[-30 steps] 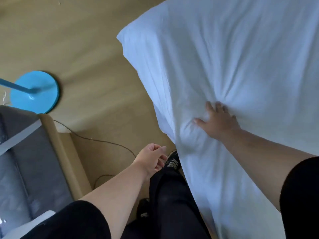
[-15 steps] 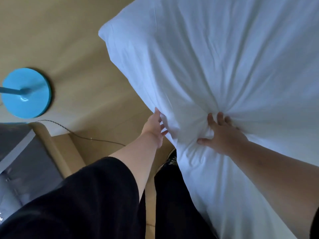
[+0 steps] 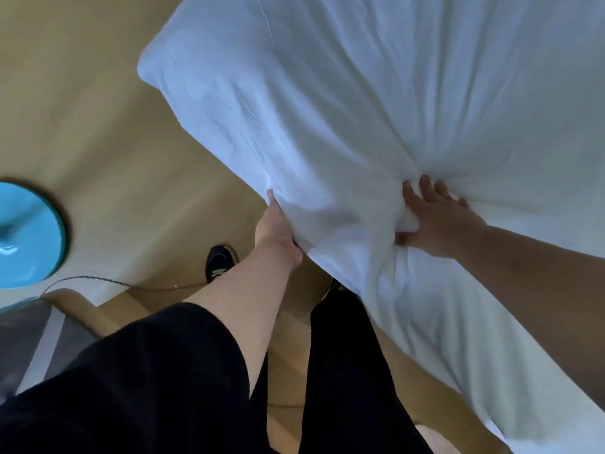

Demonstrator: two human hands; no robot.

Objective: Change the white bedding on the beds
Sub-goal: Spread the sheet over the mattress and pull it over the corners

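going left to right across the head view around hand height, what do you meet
blue round lamp base → black shoe → left hand at the edge of the white bedding → right hand gripping a bunch of the bedding

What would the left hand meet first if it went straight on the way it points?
More of the white bedding: the left hand already touches its edge, pointing up under the cloth. Depth under it is unclear.
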